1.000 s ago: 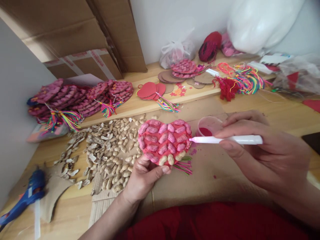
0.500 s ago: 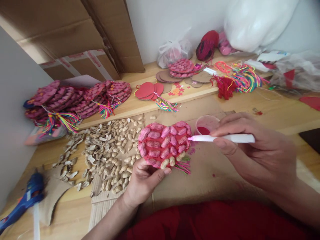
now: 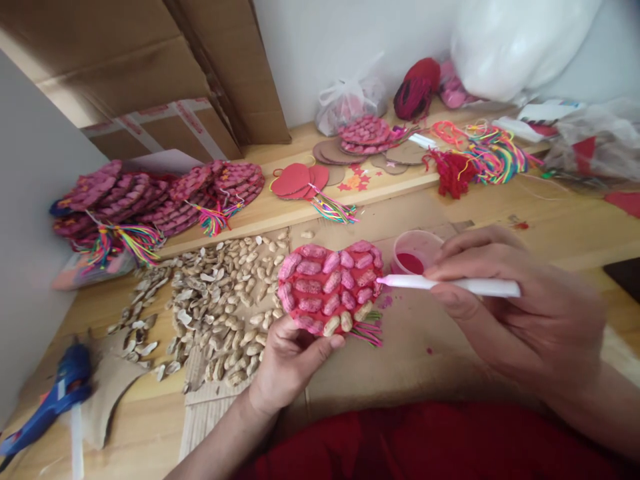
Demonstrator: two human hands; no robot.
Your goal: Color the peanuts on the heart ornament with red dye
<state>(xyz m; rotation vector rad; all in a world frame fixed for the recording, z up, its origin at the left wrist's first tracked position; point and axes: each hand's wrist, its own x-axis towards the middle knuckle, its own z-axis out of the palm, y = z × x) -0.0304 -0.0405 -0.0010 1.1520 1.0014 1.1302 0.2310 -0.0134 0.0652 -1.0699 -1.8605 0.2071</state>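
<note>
The grip of the left hand (image 3: 287, 360) pinched the lower edge of the peanut-shell heart (image 3: 330, 283). The right hand (image 3: 520, 313) pinched a white brush (image 3: 450, 285) in its grip, tip touching the heart, red paint cup (image 3: 417, 250) just beyond.

Bumpy painted peanut shells cover the red card heart (image 3: 330, 287), smooth white plastic brush (image 3: 465, 286), matt cardboard sheet (image 3: 425, 360) over pale wooden bench (image 3: 565, 227).

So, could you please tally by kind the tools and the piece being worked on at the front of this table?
red cardboard heart covered in pink peanut shells: 1
white-handled paintbrush: 1
small clear plastic cup of red paint: 1
blue hot glue gun: 1
Total: 4
</note>
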